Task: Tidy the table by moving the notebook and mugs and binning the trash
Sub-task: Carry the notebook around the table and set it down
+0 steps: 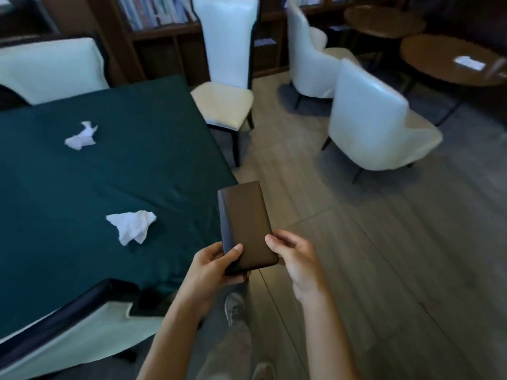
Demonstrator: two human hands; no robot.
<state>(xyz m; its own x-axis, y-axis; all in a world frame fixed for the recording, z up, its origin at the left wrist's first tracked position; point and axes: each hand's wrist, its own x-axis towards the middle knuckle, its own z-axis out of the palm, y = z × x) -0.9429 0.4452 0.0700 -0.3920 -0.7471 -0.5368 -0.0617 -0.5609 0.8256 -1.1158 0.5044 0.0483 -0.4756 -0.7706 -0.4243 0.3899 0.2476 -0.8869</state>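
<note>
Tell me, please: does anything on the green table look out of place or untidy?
Yes. Two crumpled white tissues lie loose on the green table: one tissue toward the far side, another tissue nearer the person. The brown notebook is off the table, held in both hands.

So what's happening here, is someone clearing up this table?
Yes, it looks like tidying. A person stands at the corner of the green table and holds a closed brown notebook in both hands, the left hand gripping its lower left edge and the right hand its lower right, out past the table's edge over the floor. Two crumpled white tissues lie on the cloth, not yet binned. No mugs or bin show in this view.
</note>
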